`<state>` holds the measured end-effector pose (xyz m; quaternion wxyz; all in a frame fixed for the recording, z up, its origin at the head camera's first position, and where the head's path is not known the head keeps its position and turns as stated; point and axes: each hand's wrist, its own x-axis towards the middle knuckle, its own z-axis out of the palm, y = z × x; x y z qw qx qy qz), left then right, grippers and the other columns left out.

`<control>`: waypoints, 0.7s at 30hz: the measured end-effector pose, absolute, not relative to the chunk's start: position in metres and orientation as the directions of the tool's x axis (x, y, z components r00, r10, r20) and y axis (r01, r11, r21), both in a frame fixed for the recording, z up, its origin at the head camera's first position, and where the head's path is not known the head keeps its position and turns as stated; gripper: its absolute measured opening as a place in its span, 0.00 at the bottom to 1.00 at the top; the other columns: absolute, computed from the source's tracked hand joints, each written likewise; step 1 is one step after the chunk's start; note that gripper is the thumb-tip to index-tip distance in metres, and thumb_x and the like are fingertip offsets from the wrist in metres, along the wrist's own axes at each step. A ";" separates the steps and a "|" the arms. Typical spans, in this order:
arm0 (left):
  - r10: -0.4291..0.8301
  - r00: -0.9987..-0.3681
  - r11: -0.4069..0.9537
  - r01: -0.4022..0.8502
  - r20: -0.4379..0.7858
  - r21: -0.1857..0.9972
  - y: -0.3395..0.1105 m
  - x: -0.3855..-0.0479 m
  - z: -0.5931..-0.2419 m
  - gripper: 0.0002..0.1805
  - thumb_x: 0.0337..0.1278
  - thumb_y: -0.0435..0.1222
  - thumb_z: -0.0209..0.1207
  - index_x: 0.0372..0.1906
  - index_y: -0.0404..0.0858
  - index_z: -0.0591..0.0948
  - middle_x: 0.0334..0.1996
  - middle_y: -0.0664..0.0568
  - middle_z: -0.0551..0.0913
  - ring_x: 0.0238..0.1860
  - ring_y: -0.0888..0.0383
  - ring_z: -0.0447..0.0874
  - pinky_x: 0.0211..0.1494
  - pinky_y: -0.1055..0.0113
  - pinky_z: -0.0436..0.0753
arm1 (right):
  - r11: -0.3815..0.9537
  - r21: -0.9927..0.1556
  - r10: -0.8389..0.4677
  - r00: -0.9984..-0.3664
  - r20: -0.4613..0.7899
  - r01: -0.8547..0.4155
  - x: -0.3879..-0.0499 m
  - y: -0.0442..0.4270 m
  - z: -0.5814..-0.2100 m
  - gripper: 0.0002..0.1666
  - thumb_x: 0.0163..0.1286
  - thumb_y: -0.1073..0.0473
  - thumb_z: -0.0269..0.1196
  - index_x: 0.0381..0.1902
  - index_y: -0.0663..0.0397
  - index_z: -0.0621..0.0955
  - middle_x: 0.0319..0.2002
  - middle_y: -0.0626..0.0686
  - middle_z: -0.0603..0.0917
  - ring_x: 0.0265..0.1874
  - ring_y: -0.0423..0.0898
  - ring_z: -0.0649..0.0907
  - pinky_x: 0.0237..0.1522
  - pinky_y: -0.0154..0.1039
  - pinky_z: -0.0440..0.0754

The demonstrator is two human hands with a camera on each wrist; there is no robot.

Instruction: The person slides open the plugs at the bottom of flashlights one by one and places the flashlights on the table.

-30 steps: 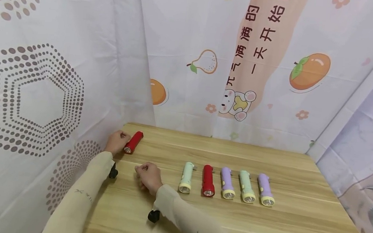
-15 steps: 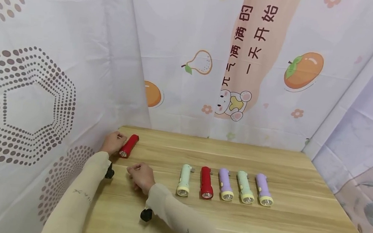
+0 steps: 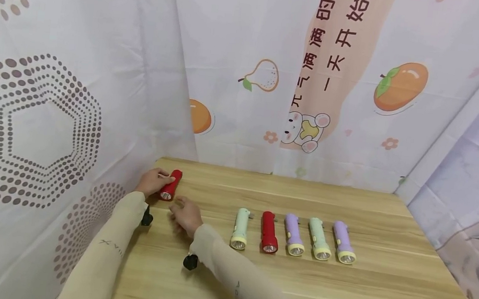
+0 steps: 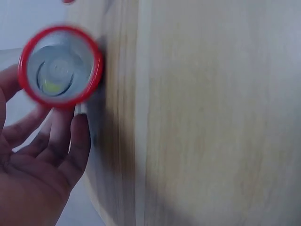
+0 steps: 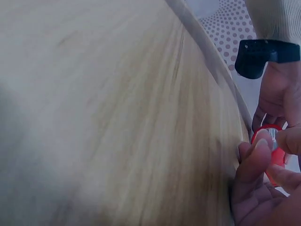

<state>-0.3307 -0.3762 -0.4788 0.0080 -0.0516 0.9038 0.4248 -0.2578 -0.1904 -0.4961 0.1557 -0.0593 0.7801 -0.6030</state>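
At the table's far left corner my left hand (image 3: 154, 182) holds a red flashlight (image 3: 168, 191), thumb over its body. The left wrist view has the flashlight's round lens (image 4: 59, 68) facing the camera, with fingers behind and below it. My right hand (image 3: 187, 215) hovers just in front of the lens end, its fingers loosely bent and apart from the flashlight. In the right wrist view its fingers (image 5: 254, 165) partly cover the red flashlight and the left hand beyond; nothing shows in its grasp.
To the right lies a spaced row: a mint flashlight (image 3: 240, 226), a second red flashlight (image 3: 268, 229), a purple flashlight (image 3: 293, 229), another mint one and another purple one. Lenses face the near side. Printed curtains (image 3: 150, 88) border the wooden table (image 3: 337, 298) left, back and right.
The left hand has moved from beside the red flashlight onto it, and its thumb now lies over the body. My right hand has come closer to the lens end. The row is unmoved.
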 end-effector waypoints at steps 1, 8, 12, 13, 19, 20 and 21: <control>-0.070 -0.995 0.624 -0.104 -0.077 0.774 -0.376 -0.331 -0.478 0.32 0.73 0.48 0.60 0.67 0.27 0.72 0.60 0.28 0.77 0.54 0.40 0.82 0.51 0.55 0.83 | 0.259 -0.960 -0.274 -0.946 -0.176 0.104 -0.259 -0.191 -0.496 0.26 0.77 0.56 0.63 0.70 0.52 0.76 0.26 0.52 0.86 0.10 0.42 0.72 0.10 0.35 0.70; 0.069 -0.984 0.554 -0.098 -0.163 0.827 -0.379 -0.333 -0.475 0.37 0.75 0.42 0.58 0.79 0.33 0.59 0.68 0.24 0.68 0.45 0.46 0.86 0.44 0.58 0.86 | 0.214 -0.968 -0.230 -0.956 -0.181 0.131 -0.265 -0.195 -0.498 0.24 0.76 0.54 0.64 0.66 0.56 0.80 0.25 0.53 0.87 0.09 0.43 0.73 0.09 0.35 0.72; 0.081 -0.980 0.537 -0.112 -0.183 0.836 -0.380 -0.335 -0.477 0.35 0.74 0.41 0.59 0.79 0.35 0.61 0.69 0.24 0.68 0.40 0.50 0.87 0.42 0.58 0.87 | 0.242 -0.963 -0.211 -0.962 -0.174 0.121 -0.266 -0.198 -0.498 0.24 0.76 0.49 0.65 0.61 0.58 0.82 0.23 0.52 0.86 0.08 0.43 0.73 0.08 0.34 0.72; 0.081 -0.980 0.542 -0.108 -0.180 0.834 -0.379 -0.335 -0.478 0.35 0.74 0.41 0.59 0.78 0.35 0.62 0.68 0.24 0.69 0.40 0.51 0.87 0.42 0.58 0.87 | 0.260 -0.959 -0.204 -0.964 -0.170 0.114 -0.266 -0.198 -0.497 0.25 0.76 0.47 0.65 0.60 0.59 0.83 0.23 0.51 0.85 0.08 0.43 0.73 0.08 0.34 0.72; 0.115 -0.978 0.554 -0.081 -0.172 0.829 -0.373 -0.330 -0.476 0.33 0.74 0.39 0.59 0.75 0.31 0.64 0.60 0.26 0.76 0.33 0.53 0.87 0.37 0.59 0.87 | 0.381 -0.920 -0.152 -0.976 -0.159 0.090 -0.267 -0.201 -0.492 0.29 0.75 0.40 0.63 0.54 0.61 0.84 0.14 0.50 0.79 0.07 0.42 0.74 0.09 0.35 0.70; 0.120 -0.977 0.551 -0.080 -0.174 0.831 -0.372 -0.329 -0.475 0.33 0.74 0.38 0.59 0.75 0.31 0.64 0.59 0.26 0.77 0.32 0.53 0.87 0.37 0.59 0.88 | 0.400 -0.912 -0.149 -0.976 -0.158 0.086 -0.268 -0.201 -0.491 0.29 0.75 0.40 0.63 0.54 0.61 0.84 0.14 0.50 0.79 0.07 0.42 0.74 0.10 0.35 0.70; 0.120 -0.977 0.551 -0.082 -0.176 0.830 -0.373 -0.329 -0.475 0.32 0.73 0.38 0.59 0.75 0.31 0.64 0.58 0.27 0.78 0.31 0.54 0.87 0.37 0.59 0.87 | 0.415 -0.906 -0.151 -0.975 -0.160 0.084 -0.268 -0.201 -0.489 0.29 0.75 0.40 0.63 0.53 0.60 0.84 0.14 0.50 0.78 0.08 0.42 0.74 0.11 0.35 0.70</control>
